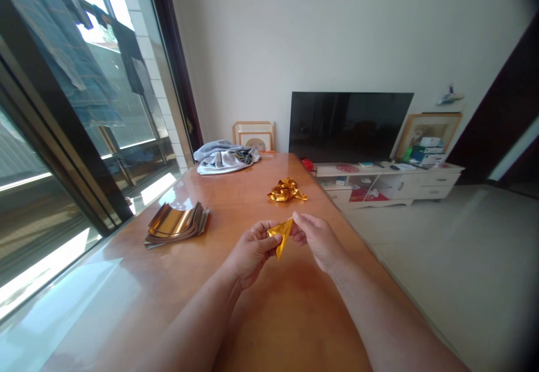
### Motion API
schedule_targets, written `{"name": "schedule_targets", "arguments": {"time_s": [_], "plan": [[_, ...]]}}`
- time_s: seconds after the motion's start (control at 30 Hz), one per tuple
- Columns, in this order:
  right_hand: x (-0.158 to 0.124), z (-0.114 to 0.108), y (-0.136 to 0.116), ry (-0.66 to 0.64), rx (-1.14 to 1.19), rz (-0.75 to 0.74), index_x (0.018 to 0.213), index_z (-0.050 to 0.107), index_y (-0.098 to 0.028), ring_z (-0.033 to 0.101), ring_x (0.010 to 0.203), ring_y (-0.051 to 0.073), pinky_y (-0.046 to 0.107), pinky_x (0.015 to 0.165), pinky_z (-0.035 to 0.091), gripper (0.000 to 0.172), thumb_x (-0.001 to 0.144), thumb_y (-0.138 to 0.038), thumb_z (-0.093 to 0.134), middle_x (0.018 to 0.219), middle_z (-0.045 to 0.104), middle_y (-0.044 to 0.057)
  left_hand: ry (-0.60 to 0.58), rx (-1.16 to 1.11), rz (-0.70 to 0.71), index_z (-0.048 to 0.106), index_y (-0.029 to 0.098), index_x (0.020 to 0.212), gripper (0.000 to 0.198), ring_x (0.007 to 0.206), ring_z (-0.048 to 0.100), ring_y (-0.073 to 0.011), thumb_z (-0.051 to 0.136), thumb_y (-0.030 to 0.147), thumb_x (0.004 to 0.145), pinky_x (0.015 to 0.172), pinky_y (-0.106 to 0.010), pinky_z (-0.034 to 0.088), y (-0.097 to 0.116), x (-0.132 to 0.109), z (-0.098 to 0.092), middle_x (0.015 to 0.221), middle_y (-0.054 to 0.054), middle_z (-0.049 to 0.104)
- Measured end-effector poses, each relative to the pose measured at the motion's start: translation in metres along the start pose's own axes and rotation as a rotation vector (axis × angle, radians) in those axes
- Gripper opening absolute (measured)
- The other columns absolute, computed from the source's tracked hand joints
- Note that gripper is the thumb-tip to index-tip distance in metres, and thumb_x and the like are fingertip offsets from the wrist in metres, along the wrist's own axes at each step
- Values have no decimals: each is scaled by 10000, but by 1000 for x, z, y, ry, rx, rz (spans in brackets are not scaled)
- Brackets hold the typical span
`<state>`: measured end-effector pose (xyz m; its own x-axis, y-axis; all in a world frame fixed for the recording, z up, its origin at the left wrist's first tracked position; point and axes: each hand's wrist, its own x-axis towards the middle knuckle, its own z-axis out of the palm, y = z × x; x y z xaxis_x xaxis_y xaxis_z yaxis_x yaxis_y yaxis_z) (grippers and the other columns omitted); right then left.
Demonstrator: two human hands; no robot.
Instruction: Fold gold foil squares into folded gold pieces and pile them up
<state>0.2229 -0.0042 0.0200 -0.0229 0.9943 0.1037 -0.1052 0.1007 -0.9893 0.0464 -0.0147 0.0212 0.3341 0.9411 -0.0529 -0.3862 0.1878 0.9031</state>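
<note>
Both hands are raised above the table, pinching a small folded piece of gold foil paper (281,235) between them. My left hand (251,254) grips its left side, and my right hand (316,241) holds its upper right corner. Ahead of my hands, a crumpled heap of gold foil (286,190) lies on the glossy wooden table (236,215). To the left rests a curling stack of foil sheets (177,225), gold on top and silvery at the edges.
A grey cloth bundle (225,157) lies at the table's far end. Glass balcony doors (76,136) run along the left, with clothes hanging outside. A television (349,127) stands on a white cabinet (387,184) at the right, beside framed pictures and boxes.
</note>
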Motion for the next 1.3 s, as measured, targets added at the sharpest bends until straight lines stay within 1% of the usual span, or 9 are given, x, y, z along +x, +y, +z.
{"name": "schedule_targets", "arguments": {"time_s": [0.13, 0.23, 0.47, 0.73, 0.9, 1.0, 1.07, 1.2, 1.3], "plan": [[1, 1, 5, -30, 59, 34, 883, 703, -173, 539, 663, 148, 285, 606, 397, 398, 862, -566, 640, 763, 660, 47, 6, -109, 17, 641, 187, 1139, 472, 818, 622, -119, 847, 190, 713, 720, -225, 475, 4, 1, -2, 1002, -49, 686], [-1, 3, 5, -106, 91, 31, 879, 704, -173, 539, 673, 144, 284, 620, 402, 351, 868, -519, 651, 769, 656, 43, -1, -144, 17, 652, 201, 1199, 503, 856, 634, -127, 836, 184, 732, 756, -235, 490, 6, 1, -3, 1048, -62, 698], [-7, 7, -1, -213, 141, 32, 832, 693, -169, 529, 691, 132, 267, 644, 402, 313, 858, -480, 684, 783, 647, 32, -86, -156, 31, 683, 195, 1197, 405, 977, 645, -158, 782, 220, 805, 890, -276, 502, 4, 2, -6, 1149, -84, 690], [-6, 7, -1, -227, 160, 66, 817, 673, -181, 540, 686, 134, 262, 646, 410, 281, 809, -459, 717, 776, 658, 24, -122, -182, 6, 695, 170, 1171, 376, 906, 659, -148, 776, 215, 807, 846, -265, 516, 8, 3, -6, 1087, -87, 708], [-7, 9, 0, -142, 134, 98, 923, 629, -198, 568, 690, 136, 258, 621, 420, 189, 780, -306, 691, 781, 664, 8, -96, -170, -14, 688, 170, 1181, 409, 986, 669, -165, 796, 193, 787, 883, -268, 513, 3, 5, -10, 1149, -101, 708], [-7, 11, 0, -55, 88, 77, 1146, 578, -246, 626, 782, 171, 262, 613, 442, 425, 734, -259, 684, 881, 693, 6, -97, -124, -28, 684, 162, 1180, 404, 1023, 669, -185, 792, 195, 792, 905, -289, 507, 1, 6, -13, 1198, -122, 697], [-7, 11, -1, -52, 48, 60, 1202, 569, -253, 642, 817, 181, 268, 621, 457, 490, 724, -258, 679, 928, 701, 12, -97, -92, -35, 684, 155, 1178, 398, 1029, 668, -197, 787, 202, 796, 911, -303, 502, 1, 6, -14, 1200, -132, 695], [-4, 11, 1, -45, 4, 56, 1015, 652, -201, 639, 722, 165, 275, 623, 461, 289, 745, -304, 664, 814, 693, 19, -51, -42, -29, 686, 154, 1176, 431, 998, 663, -189, 807, 218, 767, 882, -290, 490, 4, 5, -14, 1187, -128, 699], [-2, 11, 5, 35, -9, 35, 957, 657, -185, 640, 681, 167, 282, 616, 466, 254, 754, -337, 673, 759, 693, 28, 27, 14, 2, 657, 163, 1225, 492, 817, 636, -124, 804, 309, 779, 737, -244, 465, 4, 4, -12, 1135, -110, 702]]}}
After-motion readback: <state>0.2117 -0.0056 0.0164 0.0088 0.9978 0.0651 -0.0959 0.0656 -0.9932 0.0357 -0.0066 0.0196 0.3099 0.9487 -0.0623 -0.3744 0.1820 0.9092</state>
